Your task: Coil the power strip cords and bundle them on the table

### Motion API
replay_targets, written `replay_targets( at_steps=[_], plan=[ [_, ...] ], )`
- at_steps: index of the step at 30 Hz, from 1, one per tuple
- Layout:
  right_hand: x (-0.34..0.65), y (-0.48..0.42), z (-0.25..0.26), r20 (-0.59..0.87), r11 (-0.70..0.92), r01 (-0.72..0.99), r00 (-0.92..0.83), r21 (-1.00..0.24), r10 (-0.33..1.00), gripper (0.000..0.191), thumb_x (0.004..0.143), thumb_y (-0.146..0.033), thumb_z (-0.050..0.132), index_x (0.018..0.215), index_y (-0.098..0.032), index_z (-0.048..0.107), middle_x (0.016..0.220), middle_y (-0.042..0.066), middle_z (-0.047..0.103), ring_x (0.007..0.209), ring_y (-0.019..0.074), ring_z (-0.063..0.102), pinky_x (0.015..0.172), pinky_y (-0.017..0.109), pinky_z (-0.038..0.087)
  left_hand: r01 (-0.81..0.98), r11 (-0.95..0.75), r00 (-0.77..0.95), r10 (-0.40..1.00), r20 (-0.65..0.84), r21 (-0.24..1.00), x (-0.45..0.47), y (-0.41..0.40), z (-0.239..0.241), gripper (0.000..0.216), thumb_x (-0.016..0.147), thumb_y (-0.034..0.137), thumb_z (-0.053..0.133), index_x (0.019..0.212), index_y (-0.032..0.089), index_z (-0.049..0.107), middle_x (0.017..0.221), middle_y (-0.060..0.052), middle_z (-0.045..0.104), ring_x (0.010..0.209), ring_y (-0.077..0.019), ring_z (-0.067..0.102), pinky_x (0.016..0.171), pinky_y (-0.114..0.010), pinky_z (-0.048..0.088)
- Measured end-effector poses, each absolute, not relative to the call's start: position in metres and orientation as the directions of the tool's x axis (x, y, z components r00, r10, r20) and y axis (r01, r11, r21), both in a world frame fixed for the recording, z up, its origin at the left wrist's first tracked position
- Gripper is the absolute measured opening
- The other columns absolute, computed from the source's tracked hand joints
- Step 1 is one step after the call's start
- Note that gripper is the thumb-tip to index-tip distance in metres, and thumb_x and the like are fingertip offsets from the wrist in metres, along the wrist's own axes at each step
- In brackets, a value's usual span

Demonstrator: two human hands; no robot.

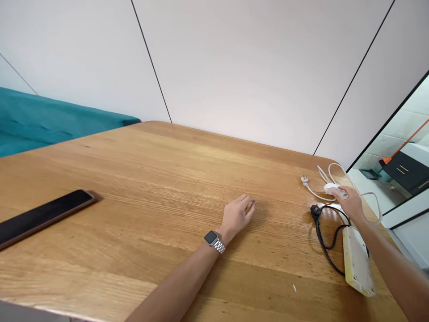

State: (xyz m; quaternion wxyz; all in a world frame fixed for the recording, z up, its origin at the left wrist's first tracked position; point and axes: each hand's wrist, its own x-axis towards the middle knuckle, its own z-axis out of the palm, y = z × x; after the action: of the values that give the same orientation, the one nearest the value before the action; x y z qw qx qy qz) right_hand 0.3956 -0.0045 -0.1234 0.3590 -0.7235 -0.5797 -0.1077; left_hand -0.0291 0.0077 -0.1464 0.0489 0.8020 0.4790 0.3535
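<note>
Wooden bench (pixel 150 179) against pale wall.
Left hand (pixel 236 216) flat, loosely curled, holding nothing; right hand (pixel 348 201) closed over white cable (pixel 335 172) near power strip (pixel 357 261).

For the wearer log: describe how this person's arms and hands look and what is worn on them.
Both forearms are bare, with no sleeves in view. The left hand has a wristwatch at the wrist: a dark square face on a silver metal link band. The right hand wears nothing visible: no glove, ring or band.
</note>
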Motion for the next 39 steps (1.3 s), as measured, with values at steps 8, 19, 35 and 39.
replay_targets(
  at_steps=[8, 19, 35, 39],
  plan=[
    [0.321, -0.038, -0.121, 0.266, -0.231, 0.825, 0.411, -0.516, 0.872, 0.057, 0.074, -0.053, 0.053, 0.115, -0.014, 0.056, 0.119, 0.016, 0.060, 0.109, 0.0307, 0.057, 0.094, 0.042, 0.042, 0.750, -0.495, 0.306, 0.847, 0.434, 0.438, -0.028, 0.007, -0.141, 0.019, 0.087, 0.029, 0.046, 0.089, 0.022, 0.064, 0.067, 0.001, 0.063, 0.060, -0.0122, 0.057, 0.058, -0.023, 0.036],
    [0.263, -0.086, -0.124, 0.111, -0.340, 0.935, 0.350, -0.102, 0.930, 0.063, 0.074, -0.048, 0.058, 0.128, -0.018, 0.042, 0.122, 0.015, 0.055, 0.102, 0.0319, 0.060, 0.071, 0.037, 0.048, 0.767, -0.488, 0.401, 0.871, 0.283, 0.417, -0.021, 0.004, -0.136, 0.024, 0.088, 0.034, 0.045, 0.090, 0.022, 0.066, 0.066, -0.002, 0.068, 0.063, -0.0154, 0.061, 0.058, -0.024, 0.034],
    [0.262, -0.085, -0.114, -0.088, -0.442, 0.889, 0.453, 0.118, 0.887, 0.041, 0.090, -0.045, 0.039, 0.084, -0.017, 0.069, 0.087, 0.018, 0.070, 0.085, 0.0339, 0.067, 0.067, 0.042, 0.048, 0.736, -0.520, 0.449, 0.854, 0.262, 0.435, -0.015, 0.000, -0.134, 0.022, 0.087, 0.031, 0.047, 0.086, 0.023, 0.067, 0.069, -0.003, 0.069, 0.066, -0.0162, 0.062, 0.057, -0.025, 0.033],
    [0.251, -0.072, -0.115, -0.041, -0.417, 0.898, 0.426, 0.137, 0.904, 0.025, 0.089, -0.024, 0.042, 0.098, -0.016, 0.064, 0.095, 0.016, 0.068, 0.088, 0.0302, 0.067, 0.069, 0.038, 0.047, 0.741, -0.523, 0.458, 0.852, 0.254, 0.420, -0.014, 0.000, -0.135, 0.023, 0.088, 0.032, 0.046, 0.085, 0.024, 0.067, 0.069, -0.003, 0.069, 0.066, -0.0172, 0.063, 0.057, -0.025, 0.033]
  ],
)
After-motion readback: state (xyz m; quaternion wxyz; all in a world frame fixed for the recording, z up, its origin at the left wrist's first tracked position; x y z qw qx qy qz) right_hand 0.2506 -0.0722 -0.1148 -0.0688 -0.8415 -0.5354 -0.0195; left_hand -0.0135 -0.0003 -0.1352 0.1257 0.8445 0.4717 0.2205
